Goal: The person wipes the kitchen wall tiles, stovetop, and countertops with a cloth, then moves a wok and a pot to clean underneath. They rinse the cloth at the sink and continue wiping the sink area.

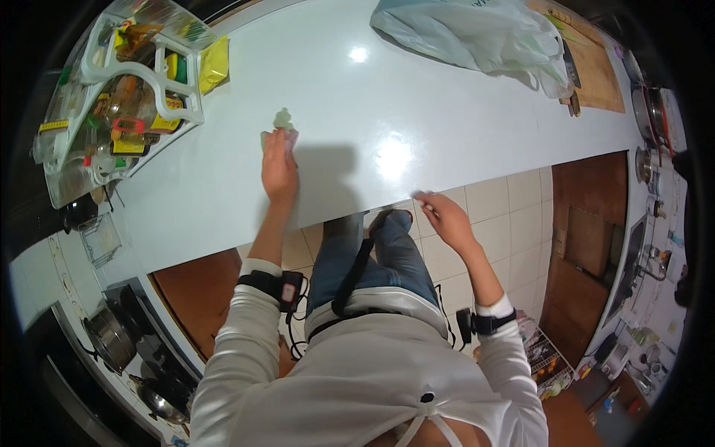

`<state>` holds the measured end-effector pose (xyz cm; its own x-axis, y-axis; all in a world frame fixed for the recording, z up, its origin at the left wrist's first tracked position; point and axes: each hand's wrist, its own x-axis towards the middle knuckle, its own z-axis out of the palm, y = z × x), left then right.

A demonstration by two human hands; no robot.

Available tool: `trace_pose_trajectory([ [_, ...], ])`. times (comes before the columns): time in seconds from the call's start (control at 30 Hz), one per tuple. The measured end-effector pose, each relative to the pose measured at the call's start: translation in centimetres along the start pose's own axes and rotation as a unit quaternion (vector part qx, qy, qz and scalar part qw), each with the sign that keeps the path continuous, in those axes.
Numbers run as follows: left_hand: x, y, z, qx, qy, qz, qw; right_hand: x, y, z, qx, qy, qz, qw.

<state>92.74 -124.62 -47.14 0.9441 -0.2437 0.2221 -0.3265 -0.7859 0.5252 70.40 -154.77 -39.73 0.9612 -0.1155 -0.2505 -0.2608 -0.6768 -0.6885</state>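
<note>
My left hand point(278, 173) lies fairly flat on the white countertop point(346, 106), its fingers over a small pale green and pinkish cloth point(283, 118). Part of the cloth sticks out beyond the fingertips and the rest is under the hand. At the counter's front edge, my right hand point(447, 218) hovers with its fingers bent and the thumb close to them. The fingertips are blurred, so whether anything small is between them is not visible.
A white rack of bottles and jars point(162, 84) stands at the left, a yellow packet point(214, 64) beside it. Toward the far right lie a plastic bag point(475, 39), a wooden cutting board point(606, 78) and a knife point(571, 70). Pots point(111, 338) are at lower left.
</note>
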Motion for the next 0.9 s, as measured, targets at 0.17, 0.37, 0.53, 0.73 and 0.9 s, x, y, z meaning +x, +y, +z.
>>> trace_pose_trajectory([
  [0.17, -0.2, 1.6, -0.8, -0.053, -0.007, 0.005, 0.999, 8.2, -5.0, 4.6, -0.087, -0.051, -0.165, 0.981],
  [0.37, 0.0, 1.6, -1.0, -0.039, -0.012, 0.005, 0.999, 13.1, -8.8, 9.3, -0.276, -0.067, -0.133, 0.95],
  [0.53, 0.0, 1.5, -0.7, -0.043, -0.018, -0.012, 0.999, 14.7, -10.0, 9.3, -0.314, -0.135, -0.092, 0.935],
  [0.73, 0.0, 1.4, -0.9, -0.031, -0.011, -0.007, 0.999, 14.3, -10.8, 9.4, -0.347, -0.14, -0.086, 0.923],
  [0.9, 0.0, 1.2, -0.8, -0.031, -0.024, -0.006, 0.999, 12.5, -9.2, 7.5, -0.114, -0.112, -0.056, 0.986],
])
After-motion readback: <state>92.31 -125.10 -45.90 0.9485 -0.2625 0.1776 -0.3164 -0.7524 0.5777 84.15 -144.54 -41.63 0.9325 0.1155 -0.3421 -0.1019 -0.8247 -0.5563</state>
